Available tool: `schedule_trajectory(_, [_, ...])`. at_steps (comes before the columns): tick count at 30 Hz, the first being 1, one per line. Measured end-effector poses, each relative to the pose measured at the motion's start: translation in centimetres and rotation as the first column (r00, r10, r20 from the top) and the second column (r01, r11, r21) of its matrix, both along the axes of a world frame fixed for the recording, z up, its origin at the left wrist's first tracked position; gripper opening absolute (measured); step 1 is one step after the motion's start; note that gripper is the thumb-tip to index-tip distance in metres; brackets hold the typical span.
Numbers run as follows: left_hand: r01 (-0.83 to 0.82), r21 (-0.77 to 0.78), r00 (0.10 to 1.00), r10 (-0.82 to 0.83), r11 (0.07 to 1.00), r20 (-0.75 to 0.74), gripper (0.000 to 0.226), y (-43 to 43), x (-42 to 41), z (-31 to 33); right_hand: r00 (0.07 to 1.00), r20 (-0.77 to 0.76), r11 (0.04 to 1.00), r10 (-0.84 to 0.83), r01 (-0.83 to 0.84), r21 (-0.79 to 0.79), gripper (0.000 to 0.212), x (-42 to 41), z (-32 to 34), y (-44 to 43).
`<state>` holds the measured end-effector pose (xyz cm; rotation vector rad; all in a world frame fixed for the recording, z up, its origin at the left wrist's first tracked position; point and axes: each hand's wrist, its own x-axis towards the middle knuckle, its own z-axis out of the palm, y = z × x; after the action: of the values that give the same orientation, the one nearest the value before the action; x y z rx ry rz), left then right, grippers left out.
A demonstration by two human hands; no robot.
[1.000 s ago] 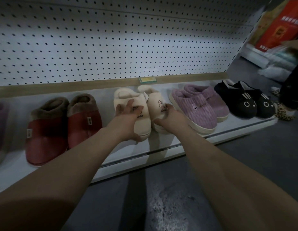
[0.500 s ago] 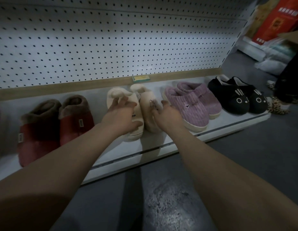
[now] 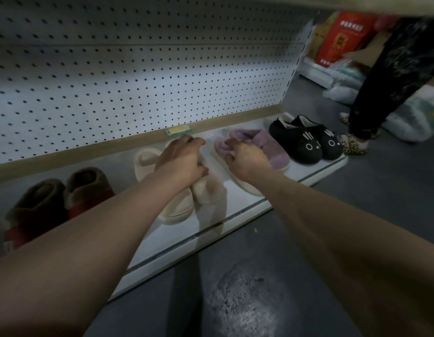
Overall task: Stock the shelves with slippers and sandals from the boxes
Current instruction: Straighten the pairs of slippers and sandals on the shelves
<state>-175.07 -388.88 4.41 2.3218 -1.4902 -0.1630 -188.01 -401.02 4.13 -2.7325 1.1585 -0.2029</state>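
Note:
Pairs of slippers stand in a row on the low white shelf [image 3: 237, 216]. My left hand [image 3: 180, 161] lies over the cream slippers [image 3: 175, 210], its fingers curled on the back of the right one [image 3: 209, 190]. The fingers of my right hand [image 3: 245, 159] are hooked into the opening of the left purple slipper [image 3: 219, 148]. The other purple slipper [image 3: 271, 149] sits just behind it. Black cat-face slippers [image 3: 305, 142] stand at the shelf's right end. Red slippers with brown fur collars [image 3: 41, 203] stand at the left.
A white pegboard [image 3: 138, 81] backs the shelf, with a yellow price label [image 3: 178, 130] at its base. A person in dark patterned trousers [image 3: 393, 81] and leopard slippers [image 3: 354, 147] stands at right, near a red box [image 3: 344, 37] and white bags [image 3: 342, 92]. Dark floor lies below.
My right hand has left the right cream slipper and moved right onto the left purple slipper. My left hand has shifted from the left cream slipper toward the right one.

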Motion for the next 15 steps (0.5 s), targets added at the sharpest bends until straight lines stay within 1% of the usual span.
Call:
schedule_trajectory(3, [0.022, 0.006, 1.0, -0.022, 1.0, 0.01, 0.07, -1.5, -1.2, -0.7, 1.0, -0.011, 1.0, 0.007, -0.007, -0.018, 0.04, -1.5, 0.3, -1.8])
schedule_trajectory(6, [0.03, -0.017, 1.0, -0.03, 0.999, 0.007, 0.067, -3.5, -2.8, -2.4, 0.99, -0.117, 0.995, 0.072, -0.08, -0.062, 0.042, -2.9, -0.5, -4.4])
schedule_trajectory(7, [0.038, -0.02, 0.999, -0.038, 0.999, -0.002, 0.065, -4.3, -3.4, -3.0, 0.991, -0.122, 0.995, 0.057, -0.065, -0.069, 0.042, -3.3, -0.9, -5.6])
schedule_trajectory(10, [0.034, -0.013, 0.997, -0.034, 0.999, -0.072, 0.059, -7.4, -5.3, -5.0, 0.995, -0.096, 0.997, 0.029, -0.035, -0.068, 0.045, -4.3, -1.7, -9.0])
schedule_trajectory(12, [0.019, -0.026, 0.992, -0.022, 0.999, -0.122, 0.05, -9.4, -6.5, -6.1, 0.993, -0.116, 0.996, 0.028, -0.038, -0.079, 0.044, -5.1, -2.5, -10.9])
schedule_trajectory(13, [0.023, -0.044, 0.991, -0.029, 0.999, -0.13, 0.05, -10.4, -7.0, -6.8, 0.992, -0.125, 0.994, 0.032, -0.044, -0.096, 0.042, -5.5, -3.1, -11.7])
schedule_trajectory(14, [0.043, -0.052, 0.991, -0.049, 0.998, -0.128, 0.055, -11.3, -7.5, -7.3, 0.993, -0.117, 0.993, 0.031, -0.044, -0.114, 0.04, -5.9, -3.8, -12.5])
schedule_trajectory(15, [0.056, -0.051, 0.99, -0.062, 0.997, -0.129, 0.066, -12.1, -8.1, -7.8, 0.995, -0.095, 0.994, 0.015, -0.026, -0.111, 0.041, -6.2, -4.6, -13.3])
